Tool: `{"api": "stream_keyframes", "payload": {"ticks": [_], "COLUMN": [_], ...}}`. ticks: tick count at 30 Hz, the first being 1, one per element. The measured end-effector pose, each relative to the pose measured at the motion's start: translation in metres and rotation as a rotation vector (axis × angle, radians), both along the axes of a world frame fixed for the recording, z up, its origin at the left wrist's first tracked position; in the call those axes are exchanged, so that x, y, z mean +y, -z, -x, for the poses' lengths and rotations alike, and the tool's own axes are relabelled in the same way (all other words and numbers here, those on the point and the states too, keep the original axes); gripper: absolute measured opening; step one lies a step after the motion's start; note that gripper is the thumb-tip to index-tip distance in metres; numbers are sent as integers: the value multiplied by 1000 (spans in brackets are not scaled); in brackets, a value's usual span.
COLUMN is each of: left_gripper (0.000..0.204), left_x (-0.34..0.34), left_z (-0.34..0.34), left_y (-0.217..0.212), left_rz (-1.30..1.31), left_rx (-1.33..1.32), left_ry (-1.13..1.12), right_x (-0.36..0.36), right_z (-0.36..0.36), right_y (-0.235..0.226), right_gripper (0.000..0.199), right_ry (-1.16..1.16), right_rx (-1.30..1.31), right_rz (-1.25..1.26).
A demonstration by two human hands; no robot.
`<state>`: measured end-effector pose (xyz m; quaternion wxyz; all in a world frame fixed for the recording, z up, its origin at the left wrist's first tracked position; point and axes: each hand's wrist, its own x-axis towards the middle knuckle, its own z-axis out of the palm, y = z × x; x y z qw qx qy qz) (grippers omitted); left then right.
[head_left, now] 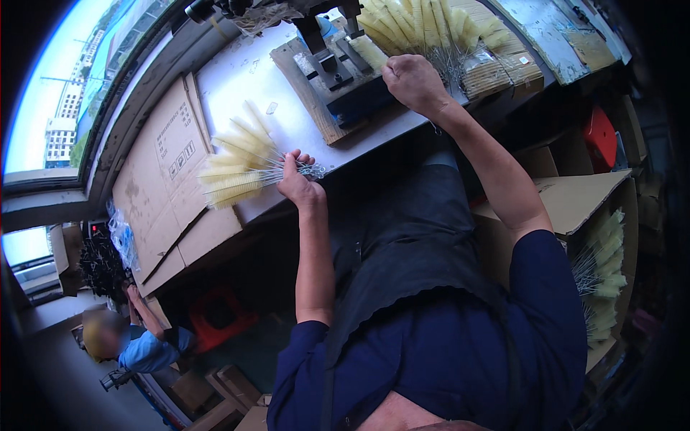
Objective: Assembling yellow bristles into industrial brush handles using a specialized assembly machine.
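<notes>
My left hand (299,178) is closed around the wire handles of a bunch of tube brushes (241,154). Their pale yellow bristles fan out to the left over the table edge, and their looped wire ends stick out to the right of the fist. My right hand (417,82) is closed at the right side of a dark metal press (333,72) on a wooden block (309,104). A single yellow brush (368,52) reaches from that fist toward the press, and a small wire loop shows below the wrist. The fingers hide most of its handle.
Many more yellow brushes (424,25) lie at the back right, beside a wrapped stack of cardboard (496,75). Flattened cardboard (158,158) leans on the table's left. An open carton (586,197) with brushes stands at my right. Another person (147,345) sits at the lower left.
</notes>
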<state>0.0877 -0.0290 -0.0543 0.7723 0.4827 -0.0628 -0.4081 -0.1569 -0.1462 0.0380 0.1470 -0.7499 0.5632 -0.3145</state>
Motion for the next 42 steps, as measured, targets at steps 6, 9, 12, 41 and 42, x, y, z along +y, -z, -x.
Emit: {"api": "stream_keyframes", "payload": {"ticks": [6,9,12,41,42], "left_gripper": [8,9,11,16,16], "left_x": [0,0,2,42,45], "left_z": [0,0,2,63,67], "left_y": [1,2,2,-65,-65], "left_rz": [-28,-25,9,114,116], "left_rx": [-28,-51,-77,-127,-128], "left_ry": [2,8,15,373,377], "right_x": [-2,-6,-3,50,57], "right_z": [-4,-1,6,-96,-102], "right_y": [0,-6,-17,-5,-14], "right_gripper": [29,31,33,37,36], "right_ry": [24,11,-98,-333,-361], "right_rx": [-5,-75,-185,-655,-798], "right_rz": [1,-55,-165,-473,-686]}}
